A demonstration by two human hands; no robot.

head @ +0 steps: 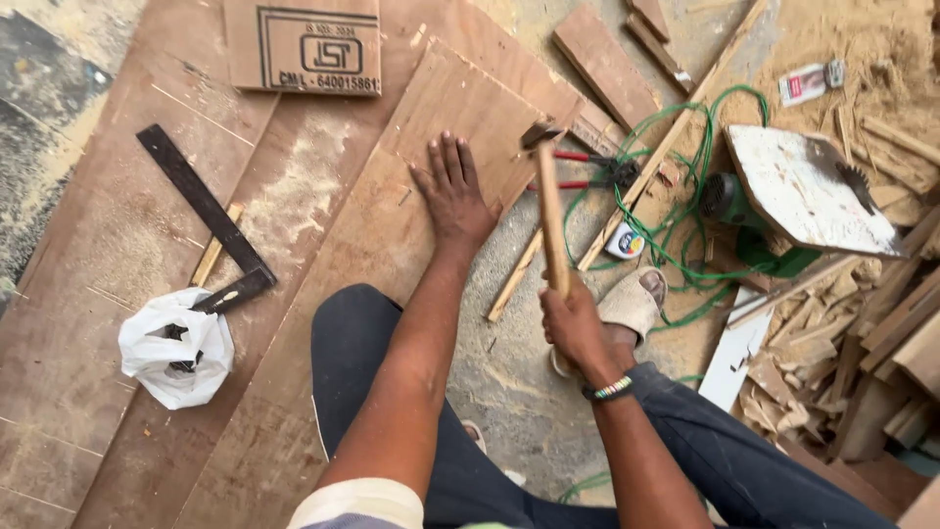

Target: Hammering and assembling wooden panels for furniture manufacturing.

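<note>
1. Right hand [573,323] grips a wooden-handled hammer [548,211], head raised above the plywood sheet's [392,225] edge.
2. Left hand [452,191] lies flat, fingers spread, on that sheet.
3. Red-handled pliers [592,168] and green cable [685,211] lie just beyond, on the dusty floor.

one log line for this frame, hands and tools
left hand: flat on plywood board | right hand: gripping hammer, head raised near board edge | nearby: square, pliers

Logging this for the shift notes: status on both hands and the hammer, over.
Left hand flat on the plywood sheet, fingers spread. Right hand gripping hammer, head raised above sheet's edge. Pliers and green cable lie beside it.
</note>
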